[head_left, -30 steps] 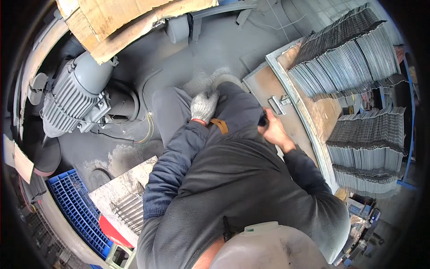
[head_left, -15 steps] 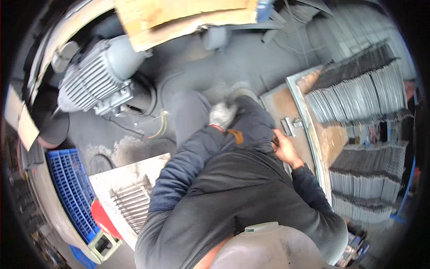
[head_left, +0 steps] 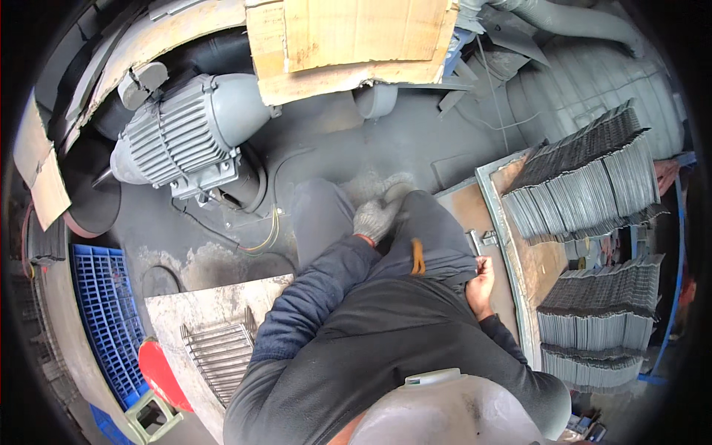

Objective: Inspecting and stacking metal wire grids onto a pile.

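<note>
1. Trouser leg (head_left: 437, 230), dark grey, lies mid-scene; the gloved left hand (head_left: 377, 219) rests on it, fingers loosely curled, grasping nothing.
2. Grey dusty floor (head_left: 326, 141) surrounds it; electric motor (head_left: 185, 133) far left, stacked metal plates (head_left: 586, 185) right.
3. Bare right hand (head_left: 482, 278) curls beside the hip; whether it holds anything I cannot tell.

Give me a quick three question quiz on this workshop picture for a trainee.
1. True or false: the left hand wears a knit glove.
2. Where is the bare right hand? A on the grey motor; B at the person's right hip, beside the metal tray; C on the blue crate.
3. What fills that tray?

Key: 1 true. 2 B. 3 Rows of stacked grey metal sheets.
</note>
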The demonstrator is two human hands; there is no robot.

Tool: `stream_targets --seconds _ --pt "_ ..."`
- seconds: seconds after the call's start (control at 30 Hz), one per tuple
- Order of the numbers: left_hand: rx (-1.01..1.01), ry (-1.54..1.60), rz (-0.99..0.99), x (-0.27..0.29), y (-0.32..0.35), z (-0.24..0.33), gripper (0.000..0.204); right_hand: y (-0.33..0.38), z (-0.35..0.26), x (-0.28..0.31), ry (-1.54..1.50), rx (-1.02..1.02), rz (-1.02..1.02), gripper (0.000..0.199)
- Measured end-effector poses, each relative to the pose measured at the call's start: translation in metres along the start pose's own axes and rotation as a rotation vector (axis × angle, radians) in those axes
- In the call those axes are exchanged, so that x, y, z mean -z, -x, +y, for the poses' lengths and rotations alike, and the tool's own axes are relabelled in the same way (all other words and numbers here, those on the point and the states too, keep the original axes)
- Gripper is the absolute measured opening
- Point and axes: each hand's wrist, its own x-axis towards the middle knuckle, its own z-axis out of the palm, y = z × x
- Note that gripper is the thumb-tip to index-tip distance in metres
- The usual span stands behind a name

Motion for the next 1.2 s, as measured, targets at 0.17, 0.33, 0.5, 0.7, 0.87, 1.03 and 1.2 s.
stream_targets --seconds 0.17,0.33,0.5,0.7,0.87,1.03,1.2 --pt "-0.114 -0.103 0.001 -0.016 -0.014 -0.02 0.057 0.023 -0.012 0.014 0.107 -0.21 0.087 0.042" --pt "-0.308 -0.264 -0.059 -0.039 -0.021 -0.034 0.053 0.034 0.016 0.027 -0.055 -0.167 0.074 0.036" --pt "-0.009 -0.103 0.019 -0.041 -0.025 -0.035 0.048 0.018 -0.073 0.011 -0.236 -0.154 -0.027 0.058" --pt "0.375 1.105 -0.247 0.001 -0.021 0.015 0.033 -0.029 -0.093 0.073 0.142 -0.067 0.031 0.045" --pt "0.504 1.465 -0.124 0.038 0.009 0.128 0.041 -0.115 -0.141 0.016 0.009 0.105 -0.018 0.029" --pt "0.165 1.749 -0.379 0.033 0.002 0.102 0.038 -0.175 -0.107 -0.111 -0.345 -0.338 -0.34 0.06" --pt "0.017 1.684 -0.18 0.034 0.017 0.128 0.041 -0.201 -0.133 -0.119 -0.887 -0.969 -0.695 0.057"
